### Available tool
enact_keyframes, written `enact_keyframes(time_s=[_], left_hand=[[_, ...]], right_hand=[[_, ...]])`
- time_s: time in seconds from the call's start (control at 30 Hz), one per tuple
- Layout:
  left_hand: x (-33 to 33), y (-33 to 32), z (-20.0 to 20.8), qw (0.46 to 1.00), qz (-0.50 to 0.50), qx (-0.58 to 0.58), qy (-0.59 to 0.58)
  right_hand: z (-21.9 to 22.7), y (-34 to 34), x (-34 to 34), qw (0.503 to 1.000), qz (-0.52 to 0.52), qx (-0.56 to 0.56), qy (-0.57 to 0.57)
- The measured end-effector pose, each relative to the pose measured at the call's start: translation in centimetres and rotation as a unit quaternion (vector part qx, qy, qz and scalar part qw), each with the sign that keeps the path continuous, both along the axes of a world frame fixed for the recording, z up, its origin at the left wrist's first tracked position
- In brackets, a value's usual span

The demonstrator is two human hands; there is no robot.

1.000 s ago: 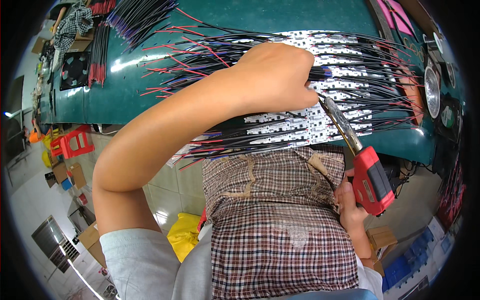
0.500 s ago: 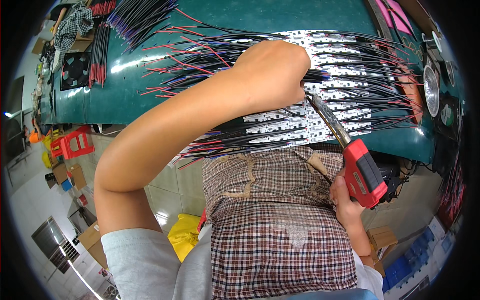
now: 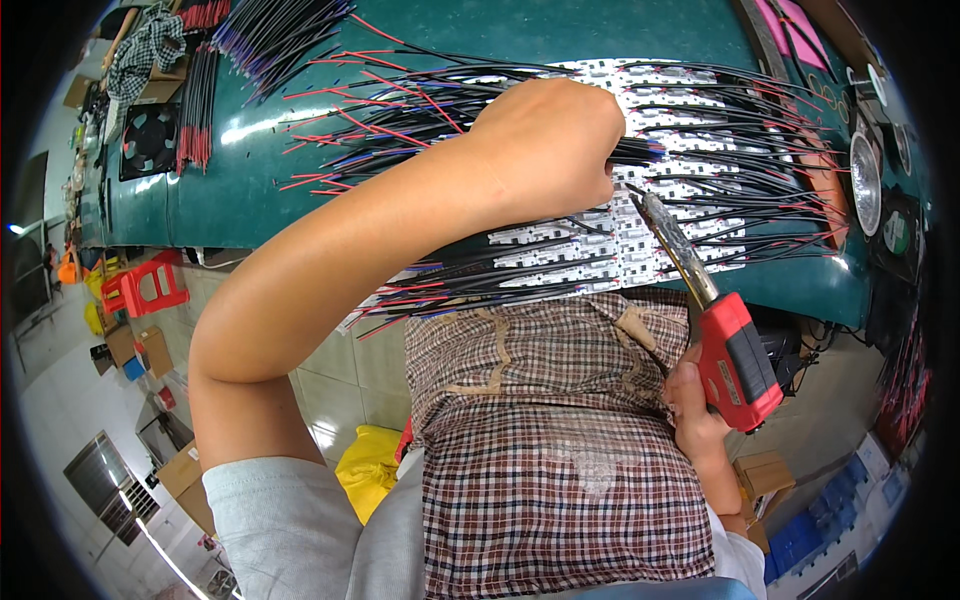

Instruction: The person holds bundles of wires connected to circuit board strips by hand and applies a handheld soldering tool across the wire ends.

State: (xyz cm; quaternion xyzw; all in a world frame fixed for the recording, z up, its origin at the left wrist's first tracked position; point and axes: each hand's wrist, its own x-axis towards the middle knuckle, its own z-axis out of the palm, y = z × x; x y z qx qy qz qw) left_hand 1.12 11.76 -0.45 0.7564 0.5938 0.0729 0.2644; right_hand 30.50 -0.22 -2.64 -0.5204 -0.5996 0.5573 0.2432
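Observation:
My left hand [image 3: 560,145] reaches across the white circuit boards [image 3: 612,262], closed on a bundle of black wires [image 3: 635,150] whose ends stick out to the right of the fist. Its fingertips are hidden under the hand. At the lower right, my right hand [image 3: 697,415] is wrapped round the red and black handle of a soldering gun [image 3: 738,360]. The gun slants up and left, its tip just below and right of the left fist. Black wires with red ends [image 3: 780,150] fan out from both sides of the boards.
A green table [image 3: 220,215] lies under the boards. Further wire bundles [image 3: 280,40] and a black fan [image 3: 150,140] are at the upper left. On the right stand a round metal dish [image 3: 862,170] and solder spools [image 3: 868,85]. A red stool [image 3: 155,287] is on the floor.
My right hand and the soldering gun have shifted slightly down and right, taking the tip a little away from the left fist. The left hand has barely moved.

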Motion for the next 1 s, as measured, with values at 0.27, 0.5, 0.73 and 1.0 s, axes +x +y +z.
enact_keyframes(time_s=[0.27, 0.5, 0.73, 1.0], left_hand=[[0.0, 0.0, -0.1, 1.0, -0.004, -0.002, 0.008], [0.2, -0.2, 0.5, 1.0, -0.011, -0.018, -0.001], [-0.3, -1.3, 0.4, 0.999, 0.019, 0.034, 0.008], [0.8, -3.0, 3.8, 0.967, 0.088, 0.237, 0.006]], right_hand=[[-0.3, -0.1, 0.2, 0.998, -0.027, 0.004, 0.05], [0.0, -0.1, -0.2, 0.997, -0.048, 0.017, 0.054], [0.0, -0.2, 0.3, 0.996, -0.042, 0.002, 0.079], [0.0, -0.9, 0.9, 0.996, -0.043, 0.024, 0.079]])
